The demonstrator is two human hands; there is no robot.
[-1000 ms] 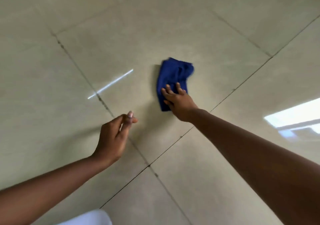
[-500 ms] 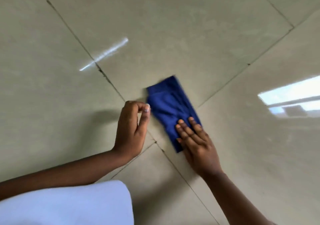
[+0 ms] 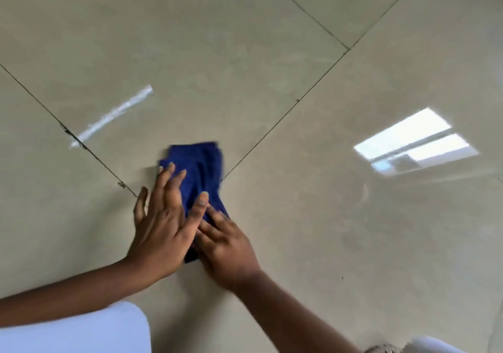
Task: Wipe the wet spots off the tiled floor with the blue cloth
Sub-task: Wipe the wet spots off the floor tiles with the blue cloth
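Observation:
The blue cloth (image 3: pixel 202 170) lies folded on the glossy beige tiled floor (image 3: pixel 245 53), over the spot where several grout lines meet. My left hand (image 3: pixel 163 222) lies flat with straight fingers on the cloth's left side, its thumb stretched across the middle. My right hand (image 3: pixel 227 246) presses the cloth's near end with flat fingers, partly tucked under the left thumb. The cloth's near end is hidden by both hands. I cannot make out distinct wet spots; a faint curved streak (image 3: pixel 364 192) shows to the right.
A window reflection (image 3: pixel 416 141) glares on the tile at right and a thin light streak (image 3: pixel 111 117) at left. White fabric (image 3: pixel 73 328) covers the bottom left corner. A pale object's edge (image 3: pixel 432 346) peeks in at bottom right.
My left hand has opened from loosely curled in the air and come down flat onto the cloth. The right hand stayed pressed on the cloth, now beside the left.

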